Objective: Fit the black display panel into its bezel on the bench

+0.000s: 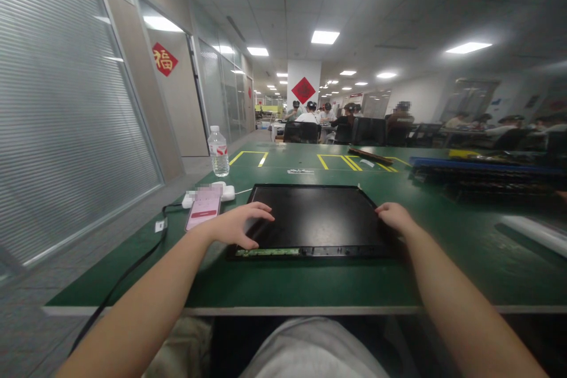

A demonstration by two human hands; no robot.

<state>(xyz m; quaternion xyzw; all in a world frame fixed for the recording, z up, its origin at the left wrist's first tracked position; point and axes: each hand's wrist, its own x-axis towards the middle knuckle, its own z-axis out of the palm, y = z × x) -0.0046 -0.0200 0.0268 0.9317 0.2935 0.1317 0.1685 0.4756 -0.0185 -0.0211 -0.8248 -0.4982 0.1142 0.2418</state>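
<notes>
A black flat display panel (316, 215) lies on the green table in front of me, with its screen side up. Along its near edge runs a narrow strip with a green circuit board (268, 252). My left hand (241, 225) is over the panel's left side, thumb and fingers spread apart. Its fingertips are at or just above the surface; contact is hard to tell. At the right edge, the fingers of my right hand (394, 217) are pinched on the panel's frame.
Left of the panel are a phone (204, 209), a white adapter (228, 192) and a black cable (133, 274). A water bottle (218, 152) stands behind them. Stacked dark panels (478, 180) and a long white bar (538, 235) lie at right. People sit at farther tables.
</notes>
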